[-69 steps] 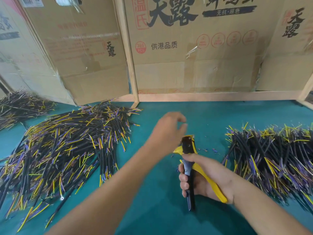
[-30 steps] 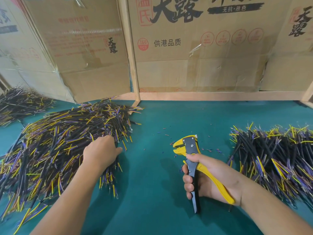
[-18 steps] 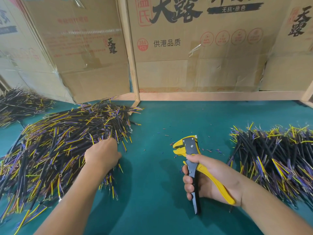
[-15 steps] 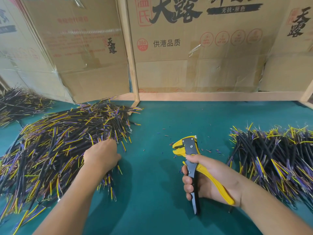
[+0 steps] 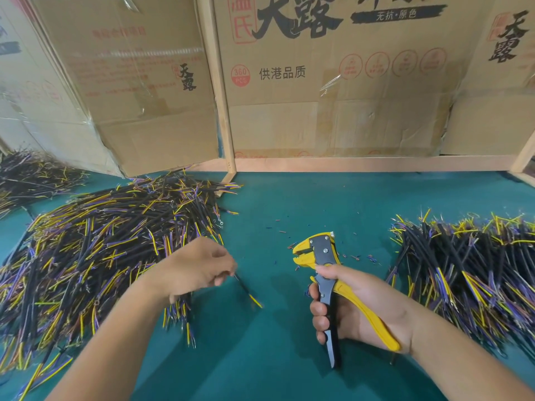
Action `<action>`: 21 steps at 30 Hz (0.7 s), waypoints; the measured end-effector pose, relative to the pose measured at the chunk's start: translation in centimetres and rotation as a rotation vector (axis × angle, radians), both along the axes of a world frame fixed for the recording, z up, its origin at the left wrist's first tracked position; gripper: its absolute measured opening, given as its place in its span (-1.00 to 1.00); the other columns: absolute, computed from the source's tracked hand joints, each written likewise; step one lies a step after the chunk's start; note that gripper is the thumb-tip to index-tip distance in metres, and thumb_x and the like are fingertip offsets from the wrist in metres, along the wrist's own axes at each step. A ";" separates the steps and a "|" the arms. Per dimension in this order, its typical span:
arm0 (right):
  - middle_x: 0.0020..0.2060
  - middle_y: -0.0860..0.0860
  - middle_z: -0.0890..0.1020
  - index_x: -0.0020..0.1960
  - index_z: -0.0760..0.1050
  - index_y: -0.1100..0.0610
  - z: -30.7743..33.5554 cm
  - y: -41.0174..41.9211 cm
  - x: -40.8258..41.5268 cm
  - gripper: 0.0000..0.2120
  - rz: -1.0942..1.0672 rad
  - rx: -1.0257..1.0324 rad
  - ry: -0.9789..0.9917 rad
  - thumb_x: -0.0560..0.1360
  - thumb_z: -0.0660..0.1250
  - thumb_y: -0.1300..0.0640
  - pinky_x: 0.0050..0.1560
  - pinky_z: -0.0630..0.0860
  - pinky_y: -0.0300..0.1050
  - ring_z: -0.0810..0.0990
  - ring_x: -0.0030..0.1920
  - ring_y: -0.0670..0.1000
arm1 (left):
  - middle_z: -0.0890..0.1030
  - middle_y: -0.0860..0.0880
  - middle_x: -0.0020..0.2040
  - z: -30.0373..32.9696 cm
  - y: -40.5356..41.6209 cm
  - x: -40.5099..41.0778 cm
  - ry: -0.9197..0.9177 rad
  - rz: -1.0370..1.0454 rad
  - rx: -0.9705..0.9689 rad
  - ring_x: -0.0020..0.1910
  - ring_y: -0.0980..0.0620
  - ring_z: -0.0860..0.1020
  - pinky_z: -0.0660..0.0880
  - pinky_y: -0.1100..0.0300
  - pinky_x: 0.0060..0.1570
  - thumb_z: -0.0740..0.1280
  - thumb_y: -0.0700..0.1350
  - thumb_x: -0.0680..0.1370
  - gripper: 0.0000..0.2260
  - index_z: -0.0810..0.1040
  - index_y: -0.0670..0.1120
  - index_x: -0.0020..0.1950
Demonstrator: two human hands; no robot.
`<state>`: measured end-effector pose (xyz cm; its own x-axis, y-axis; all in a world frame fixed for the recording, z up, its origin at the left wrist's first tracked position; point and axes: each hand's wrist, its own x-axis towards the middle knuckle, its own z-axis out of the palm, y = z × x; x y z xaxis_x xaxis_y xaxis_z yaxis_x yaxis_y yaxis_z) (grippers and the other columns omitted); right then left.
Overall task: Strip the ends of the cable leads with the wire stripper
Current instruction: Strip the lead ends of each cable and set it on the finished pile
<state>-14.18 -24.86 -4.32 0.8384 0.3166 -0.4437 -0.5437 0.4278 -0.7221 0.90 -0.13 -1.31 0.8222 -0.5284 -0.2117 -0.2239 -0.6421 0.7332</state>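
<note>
The left hand (image 5: 192,266) pinches one cable lead (image 5: 248,292); the right hand (image 5: 359,306) grips the wire stripper (image 5: 325,273).

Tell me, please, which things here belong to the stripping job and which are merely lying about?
In the job: wire stripper in the right hand; single cable pinched by the left hand; left cable pile; right cable pile.

Lying about: cardboard boxes; insulation scraps; far-left cable heap.

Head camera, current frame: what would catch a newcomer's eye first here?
The big pile of black cables with yellow and purple leads fills the left of the teal table, with a second heap at right. Near centre, the right hand grips a yellow-and-black wire stripper, head pointing away. The left hand pinches a single cable just off the left pile's edge.
</note>
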 end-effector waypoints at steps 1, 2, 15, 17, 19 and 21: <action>-0.28 0.14 0.44 -0.10 0.48 0.21 0.0 0.0 0.0 -0.66 -0.001 -0.002 0.000 0.48 0.43 -0.08 -0.13 0.52 0.06 0.44 -0.31 0.13 | 0.50 0.01 -0.45 -0.2 -0.1 -0.1 -0.065 -0.054 0.018 -0.49 0.07 0.31 0.24 0.25 -0.49 0.34 -0.22 0.52 -0.86 0.57 -0.15 -0.25; -0.28 0.14 0.44 -0.10 0.49 0.21 0.0 0.0 0.0 -0.66 -0.002 -0.003 0.000 0.47 0.44 -0.08 -0.13 0.52 0.06 0.44 -0.31 0.13 | 0.52 0.03 -0.44 -0.4 -0.1 0.0 -0.158 -0.096 0.047 -0.49 0.10 0.34 0.28 0.27 -0.47 0.35 -0.24 0.50 -0.92 0.56 -0.14 -0.20; -0.29 0.15 0.44 -0.11 0.49 0.21 -0.1 0.1 0.2 -0.62 -0.006 0.007 -0.004 0.37 0.51 -0.08 -0.15 0.52 0.08 0.44 -0.32 0.14 | 0.53 0.05 -0.26 -2.5 -1.0 0.2 -0.597 -0.171 0.452 -0.17 -0.05 0.54 0.47 0.12 -0.17 0.29 -0.01 0.45 -0.91 0.39 0.07 -0.10; -0.28 0.15 0.44 -0.10 0.49 0.21 -0.2 0.1 0.1 -0.62 -0.002 0.010 -0.006 0.38 0.51 -0.08 -0.14 0.52 0.08 0.44 -0.31 0.14 | 0.56 0.03 -0.22 -2.2 -1.0 0.2 -0.686 -0.120 0.446 -0.16 -0.07 0.55 0.45 0.12 -0.19 0.29 0.06 0.47 -0.86 0.37 0.07 -0.11; -0.28 0.15 0.44 -0.09 0.49 0.21 -0.3 0.0 0.1 -0.62 0.002 0.013 -0.011 0.40 0.50 -0.08 -0.13 0.52 0.07 0.44 -0.31 0.15 | 0.54 0.04 -0.30 -1.6 -0.8 0.4 -0.722 -0.043 0.328 -0.24 -0.02 0.52 0.42 0.12 -0.24 0.33 0.07 0.47 -0.82 0.36 0.05 -0.20; -0.28 0.14 0.44 -0.10 0.50 0.21 -0.4 -0.1 0.2 -0.63 0.009 0.018 -0.013 0.41 0.49 -0.08 -0.13 0.53 0.08 0.44 -0.30 0.14 | 0.50 0.10 -0.40 -1.2 -0.5 0.6 -0.665 -0.008 0.165 -0.38 0.13 0.44 0.35 0.13 -0.31 0.35 0.01 0.46 -0.81 0.37 0.07 -0.29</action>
